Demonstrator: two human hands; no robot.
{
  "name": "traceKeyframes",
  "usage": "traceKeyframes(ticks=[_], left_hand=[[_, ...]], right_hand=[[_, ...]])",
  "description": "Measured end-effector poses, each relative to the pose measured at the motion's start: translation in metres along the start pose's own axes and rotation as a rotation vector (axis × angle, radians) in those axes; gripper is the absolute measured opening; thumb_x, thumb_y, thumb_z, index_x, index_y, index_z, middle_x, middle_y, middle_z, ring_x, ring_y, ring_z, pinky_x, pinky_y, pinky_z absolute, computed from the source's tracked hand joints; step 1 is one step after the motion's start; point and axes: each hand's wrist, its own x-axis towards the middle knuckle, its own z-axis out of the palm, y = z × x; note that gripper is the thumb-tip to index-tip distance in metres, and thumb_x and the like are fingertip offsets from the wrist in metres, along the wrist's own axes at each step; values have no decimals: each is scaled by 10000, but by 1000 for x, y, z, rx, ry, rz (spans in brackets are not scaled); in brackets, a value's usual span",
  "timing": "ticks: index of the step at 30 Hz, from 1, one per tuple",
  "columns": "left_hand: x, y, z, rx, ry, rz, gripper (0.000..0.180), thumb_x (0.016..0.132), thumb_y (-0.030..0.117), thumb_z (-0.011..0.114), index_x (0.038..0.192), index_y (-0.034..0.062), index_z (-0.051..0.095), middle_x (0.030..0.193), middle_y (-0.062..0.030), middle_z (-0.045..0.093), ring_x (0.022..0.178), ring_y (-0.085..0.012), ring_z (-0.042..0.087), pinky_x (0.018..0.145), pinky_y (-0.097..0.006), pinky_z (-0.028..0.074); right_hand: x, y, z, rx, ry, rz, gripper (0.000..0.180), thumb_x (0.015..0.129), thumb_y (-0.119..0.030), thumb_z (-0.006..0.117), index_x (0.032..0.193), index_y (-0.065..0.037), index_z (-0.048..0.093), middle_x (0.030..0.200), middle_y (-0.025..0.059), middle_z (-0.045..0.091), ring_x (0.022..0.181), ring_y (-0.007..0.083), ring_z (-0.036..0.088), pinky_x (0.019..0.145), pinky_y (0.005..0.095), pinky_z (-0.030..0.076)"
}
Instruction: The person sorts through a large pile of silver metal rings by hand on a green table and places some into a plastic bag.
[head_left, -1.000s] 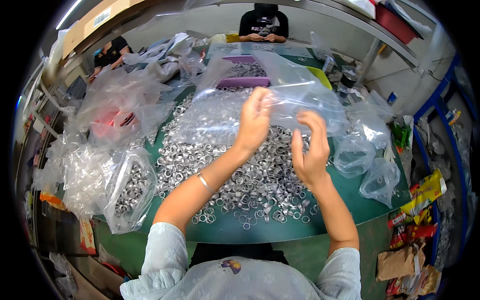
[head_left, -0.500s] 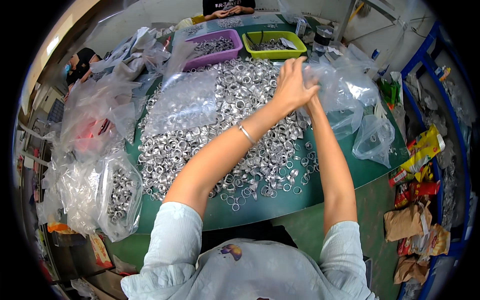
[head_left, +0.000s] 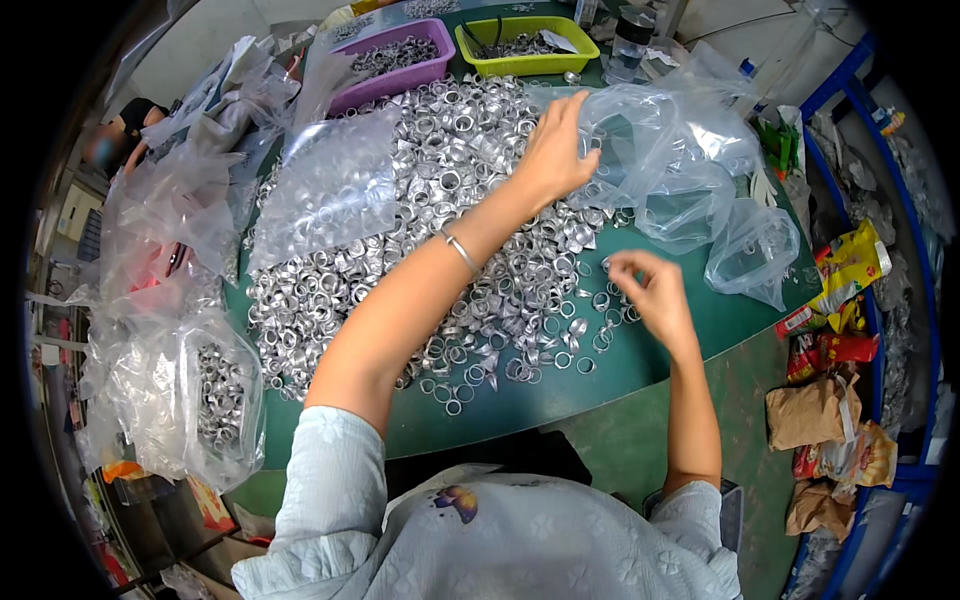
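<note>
A broad heap of silver metal rings (head_left: 460, 190) covers the middle of the green table. Beyond its right side, my left hand (head_left: 560, 150) reaches to the edge of a clear plastic bag (head_left: 640, 125); the bag's edge appears caught between thumb and fingers. My right hand (head_left: 655, 295) hovers over a few loose rings (head_left: 603, 335) near the table's right front edge. Its thumb and forefinger are pinched together, with a small silver ring (head_left: 606, 263) at the tips; the hand is slightly blurred. A flat sheet of clear plastic (head_left: 330, 185) lies over the heap's left part.
A purple basket (head_left: 448, 45) and a yellow-green basket (head_left: 590, 52) of metal pieces stand at the back. Clear bags, one holding rings (head_left: 220, 395), crowd the left. A lidded jar (head_left: 630, 45) stands back right. Blue shelving (head_left: 880, 330) borders the right, with another person (head_left: 130, 130) far left.
My right hand has come away from my left hand, back toward me, down to the loose rings. My left hand stays by the bag, which is now spread wider. The view has shifted slightly.
</note>
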Motion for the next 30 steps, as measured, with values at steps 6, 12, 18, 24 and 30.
traceKeyframes(ticks=[6,12,18,24,30], left_hand=[[-19,11,-6,83,74,8,839,744,190,715,1408,24,229,1345,-258,333,1256,-427,359,1056,-437,328],[-25,-1,-11,113,45,26,789,738,176,712,1391,45,289,1315,-229,368,1223,-405,386,1042,-447,327],[-31,6,-2,92,66,58,731,735,187,709,1357,62,347,1291,-200,405,1221,-374,397,1021,-453,329],[-22,-5,10,52,202,-64,505,767,3,616,1236,29,431,960,-168,552,907,-315,566,816,-374,460],[-11,6,18,-99,75,-176,472,746,-26,572,1193,-27,420,912,-209,578,842,-378,595,763,-447,478]], right_hand=[[-10,-5,43,-207,-10,-234,239,714,-27,692,948,-29,646,1002,81,603,927,279,537,815,374,410],[-7,11,50,597,99,255,89,839,-33,641,919,7,649,704,41,615,571,98,554,536,227,425],[-19,9,31,1450,-50,506,95,888,-40,565,970,-1,593,807,96,637,651,149,587,586,253,468],[18,-11,21,1066,245,200,68,912,-72,545,941,-14,567,842,116,627,667,173,595,619,269,482],[151,10,16,-580,618,-134,134,844,-109,599,924,-2,592,900,139,641,768,251,593,712,363,456]])
